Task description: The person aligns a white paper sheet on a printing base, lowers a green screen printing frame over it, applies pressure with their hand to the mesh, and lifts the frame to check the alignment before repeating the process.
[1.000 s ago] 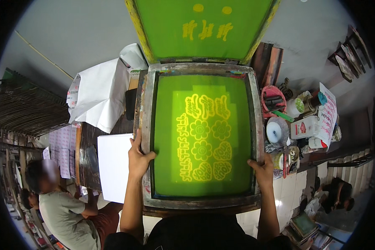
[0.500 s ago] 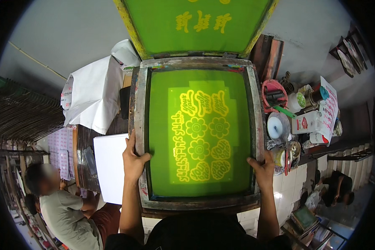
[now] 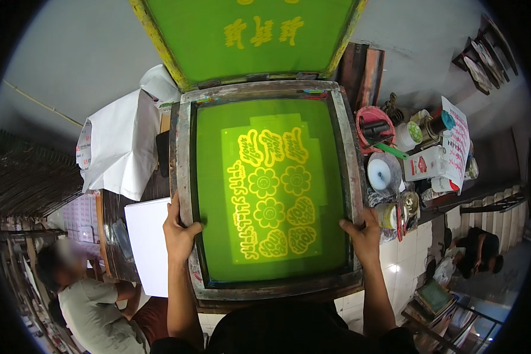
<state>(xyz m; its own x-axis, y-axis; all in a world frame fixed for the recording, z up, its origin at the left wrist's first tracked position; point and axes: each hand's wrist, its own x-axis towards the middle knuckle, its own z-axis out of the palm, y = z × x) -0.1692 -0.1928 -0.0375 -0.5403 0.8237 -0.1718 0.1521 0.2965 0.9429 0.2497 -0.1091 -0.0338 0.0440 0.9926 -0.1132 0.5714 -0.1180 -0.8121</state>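
Observation:
A silk-screen printing frame (image 3: pixel 183 171) lies before me, its wooden border worn and stained. The green mesh (image 3: pixel 330 236) stretched in it carries yellow outlines of flowers, rounded shapes and lettering on a brighter rectangle. My left hand (image 3: pixel 180 236) grips the left side rail, thumb over the inner edge. Opposite it, my right hand (image 3: pixel 363 236) clasps the right rail in the same way. The fingertips beneath the rails are hidden. Behind stands a second green screen (image 3: pixel 259 56) with yellow edges and lettering, tilted up toward the wall.
White paper sheets (image 3: pixel 147 248) lie left of the frame, below a large white wrapped bundle (image 3: pixel 121 144). Along the right sit a red basket (image 3: pixel 373 127), a white tub (image 3: pixel 383 174), jars and a plastic bottle (image 3: pixel 425 164). A person (image 3: pixel 100 307) sits at lower left; another person (image 3: pixel 481 248) is far right.
The whole scene has shifted slightly left in view and tilted a little. Both hands keep their hold on the side rails of the printing frame.

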